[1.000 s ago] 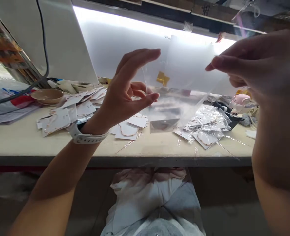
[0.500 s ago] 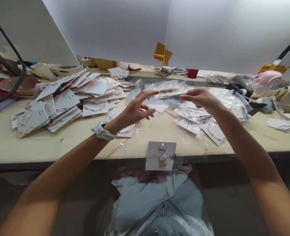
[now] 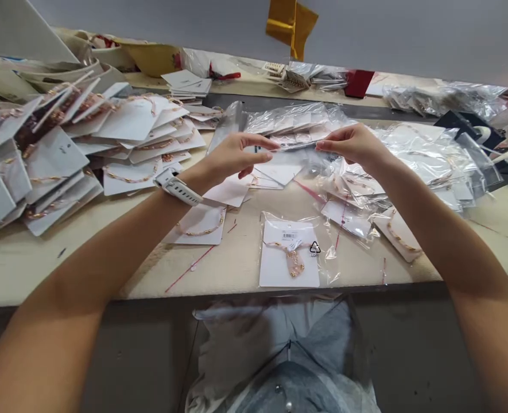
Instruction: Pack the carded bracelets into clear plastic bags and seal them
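Observation:
My left hand (image 3: 236, 155), with a white watch on its wrist, hovers above the middle of the table. Its index finger and thumb stretch out with a gap between them, and nothing shows in it. Opposite it, my right hand (image 3: 352, 143) is closed in a pinch; whatever its fingertips hold, if anything, cannot be made out. Below both hands, near the front edge, lies a clear-bagged white card with a pink beaded necklace (image 3: 295, 264). Behind the hands are bagged cards (image 3: 299, 120) in a stack. Loose white cards (image 3: 279, 172) lie under the fingers.
Carded necklaces (image 3: 133, 117) are heaped on the left. More bagged cards (image 3: 426, 149) cover the right side. A yellow bowl (image 3: 150, 57) and a red box (image 3: 358, 83) stand at the back, below a hanging white panel (image 3: 387, 34). Red threads (image 3: 191, 268) lie near the front.
The view has tilted down and come closer to the table. My left index finger and thumb have drawn nearer to each other. The right hand keeps its pinch.

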Tool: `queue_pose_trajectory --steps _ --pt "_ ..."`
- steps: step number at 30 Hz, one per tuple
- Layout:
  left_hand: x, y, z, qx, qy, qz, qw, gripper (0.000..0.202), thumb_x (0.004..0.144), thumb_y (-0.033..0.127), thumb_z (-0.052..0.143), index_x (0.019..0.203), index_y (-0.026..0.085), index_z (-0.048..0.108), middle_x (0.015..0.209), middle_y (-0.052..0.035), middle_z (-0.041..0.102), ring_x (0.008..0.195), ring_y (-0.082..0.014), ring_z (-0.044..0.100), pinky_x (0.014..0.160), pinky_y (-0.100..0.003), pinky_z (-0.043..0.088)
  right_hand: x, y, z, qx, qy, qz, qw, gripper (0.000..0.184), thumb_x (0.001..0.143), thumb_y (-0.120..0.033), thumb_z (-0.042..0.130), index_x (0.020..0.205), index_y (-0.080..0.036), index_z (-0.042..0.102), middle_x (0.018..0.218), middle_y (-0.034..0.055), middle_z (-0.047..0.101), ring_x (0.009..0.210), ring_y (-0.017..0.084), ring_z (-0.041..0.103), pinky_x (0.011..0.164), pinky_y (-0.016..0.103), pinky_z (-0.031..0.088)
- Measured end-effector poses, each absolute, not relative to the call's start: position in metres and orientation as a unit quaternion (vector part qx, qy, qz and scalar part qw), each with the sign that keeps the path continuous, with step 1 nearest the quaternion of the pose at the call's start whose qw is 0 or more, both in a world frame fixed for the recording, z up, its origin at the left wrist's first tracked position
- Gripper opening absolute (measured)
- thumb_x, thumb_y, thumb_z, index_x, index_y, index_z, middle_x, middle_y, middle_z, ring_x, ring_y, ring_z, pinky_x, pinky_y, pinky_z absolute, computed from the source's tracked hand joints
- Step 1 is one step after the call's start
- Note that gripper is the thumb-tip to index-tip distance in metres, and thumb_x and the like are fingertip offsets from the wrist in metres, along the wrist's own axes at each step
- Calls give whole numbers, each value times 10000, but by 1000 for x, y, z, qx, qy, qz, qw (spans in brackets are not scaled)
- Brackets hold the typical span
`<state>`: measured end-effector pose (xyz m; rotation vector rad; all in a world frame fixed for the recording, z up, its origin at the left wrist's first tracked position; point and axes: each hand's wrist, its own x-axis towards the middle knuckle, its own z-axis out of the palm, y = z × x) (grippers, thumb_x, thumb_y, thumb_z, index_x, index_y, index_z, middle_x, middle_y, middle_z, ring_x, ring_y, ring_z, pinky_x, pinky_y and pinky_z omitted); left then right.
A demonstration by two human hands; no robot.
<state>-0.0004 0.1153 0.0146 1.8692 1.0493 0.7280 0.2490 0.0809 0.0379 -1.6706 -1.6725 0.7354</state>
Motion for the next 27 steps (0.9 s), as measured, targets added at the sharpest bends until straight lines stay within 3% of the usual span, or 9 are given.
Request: queue_pose_trajectory --steps 6,12,16,20,24,27 --pt "-1 106 18 696 383 369 483 285 746 168 668 1028 150 708 1034 -75 685 503 -37 541 457 -186 460 246 55 46 -586 -667 274 370 128 813 -214 706 763 -96 702 449 -78 306 469 32 193 448 258 129" --pt "-8 75 21 709 338 435 439 588 779 168 668 1328 202 458 962 -23 720 678 -102 670 661 -238 598 247 22 47 -542 -705 224 399 145 779 -311 744 735 -175 721 459 -74 289 435 37 208 417 247 139" --pt "-19 44 16 742 323 444 384 394 783 180 682 1171 161 615 951 -36 744 858 -159 719 825 -294 619 245 -12 42 -536 -729 169 389 132 793 -337 723 773 -211 759 440 -61 338 422 47 233 409 246 166" --pt "-35 9 1 806 288 439 274 137 805 184 688 934 175 736 963 -12 762 881 -150 729 880 -258 609 240 -50 25 -510 -770 105 370 153 822 -343 696 809 -218 783 503 -18 581 416 61 356 409 239 272" --pt "-49 -18 -15 868 215 407 185 165 844 144 662 962 220 750 953 11 763 858 -130 736 824 -169 602 238 -79 1 -453 -822 37 343 132 859 -275 670 859 -209 784 725 20 733 505 89 571 487 217 425" --pt "-56 -28 -22 892 181 373 178 230 886 136 610 1033 265 731 1012 18 749 892 -132 731 834 -170 597 239 -91 -13 -427 -847 -5 317 149 886 -251 643 915 -198 778 701 20 725 545 98 617 497 198 429"
